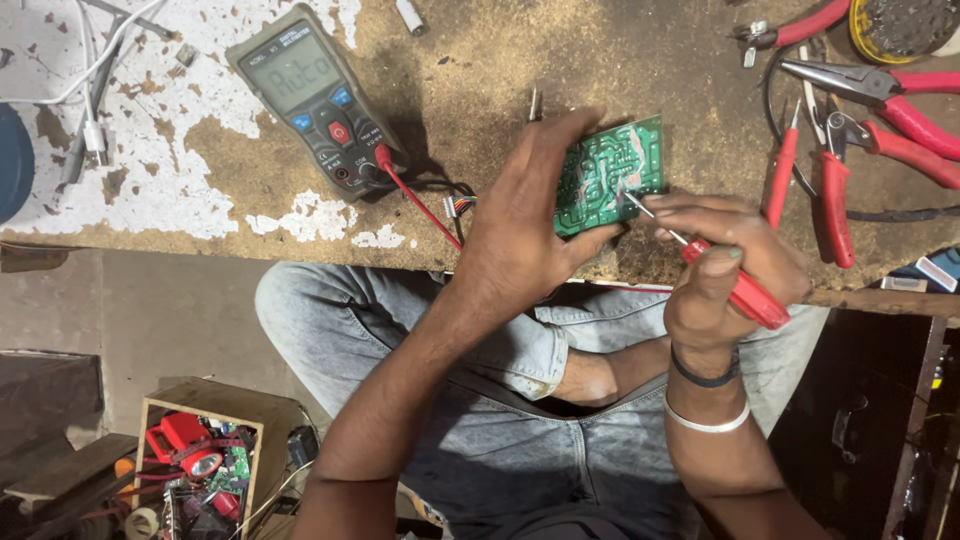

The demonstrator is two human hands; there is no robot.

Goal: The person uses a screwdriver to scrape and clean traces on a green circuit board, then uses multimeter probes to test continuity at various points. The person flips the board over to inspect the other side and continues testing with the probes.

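Note:
My left hand (530,215) grips a small green circuit board (612,170) at its left edge and holds it tilted above the worn wooden workbench (480,70). In my right hand (722,255) is a red-handled multimeter probe (745,295); its metal tip touches the solder side of the board near the right edge. A red lead (420,205) runs from a grey digital multimeter (315,100) lying on the bench to the upper left of my left hand. I sit cross-legged in grey jeans below the bench edge.
Several red-handled pliers and cutters (860,130) lie at the right of the bench, with a yellow-rimmed tin (900,25) behind them. White cables (95,80) lie at the far left. A wooden box of parts (195,465) stands on the floor at lower left.

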